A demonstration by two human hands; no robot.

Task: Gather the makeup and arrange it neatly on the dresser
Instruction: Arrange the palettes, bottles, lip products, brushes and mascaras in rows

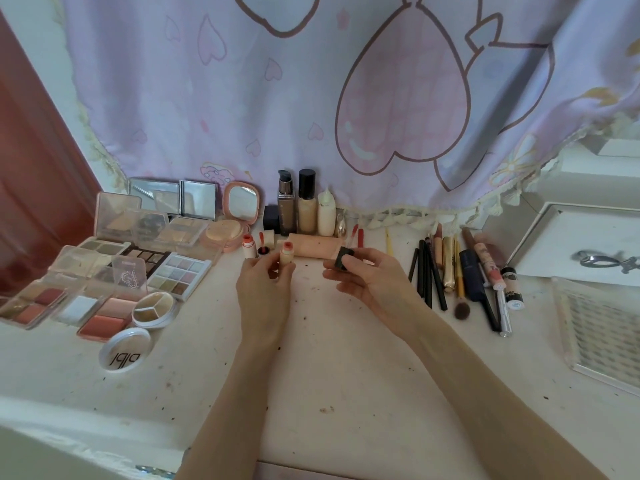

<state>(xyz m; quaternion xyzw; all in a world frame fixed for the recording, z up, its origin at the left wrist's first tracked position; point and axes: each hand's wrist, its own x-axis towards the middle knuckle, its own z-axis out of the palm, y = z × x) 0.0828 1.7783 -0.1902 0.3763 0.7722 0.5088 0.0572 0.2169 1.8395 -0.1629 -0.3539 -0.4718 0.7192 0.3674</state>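
1. Left of the left hand's grip, open palettes (104, 271) lie in a cluster on the surface (329, 358), their pans showing eyeshadow and blush shades; a round white pot (154, 310), split into three sections of pale product, sits at the cluster's near edge with its lid (124, 349) just beside it.
2. Beyond both grips, foundation bottles (306, 202) stand upright in a row against the hanging cloth (311, 81).
3. The left hand (263, 289) pinches an uncapped cream lipstick tube (286, 259) upright — fingers curled round its lower body, coral tip showing above them.
4. The right hand (367, 275) holds a small dark cap (343, 258) between thumb and fingertips, just right of the tube and not touching it.
5. Right of the right grip, pencils and brushes (450, 268) lie side by side — near a white woven basket (595, 327), whose contents cannot be made out.
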